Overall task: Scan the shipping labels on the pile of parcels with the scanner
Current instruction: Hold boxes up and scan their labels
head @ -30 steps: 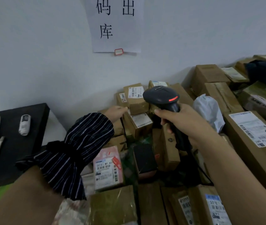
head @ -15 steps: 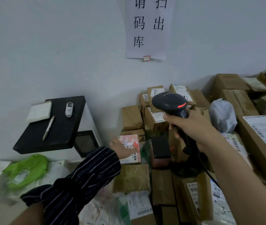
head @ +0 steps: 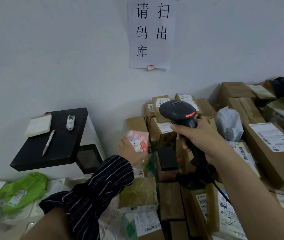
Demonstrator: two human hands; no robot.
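1. The right hand (head: 195, 135), right of centre in the frame, is clenched around the handle of the black scanner (head: 178, 111), whose head shows a red light.
2. The left hand (head: 130, 150), at centre, grasps a small pink parcel (head: 137, 141), its label facing up.
3. The pile of parcels (head: 238, 135) fills the lower right against the wall.
4. At left, a pen (head: 48, 142) lies on a black box (head: 51, 141).

dark striped sleeve cover (head: 92, 193), bare forearms
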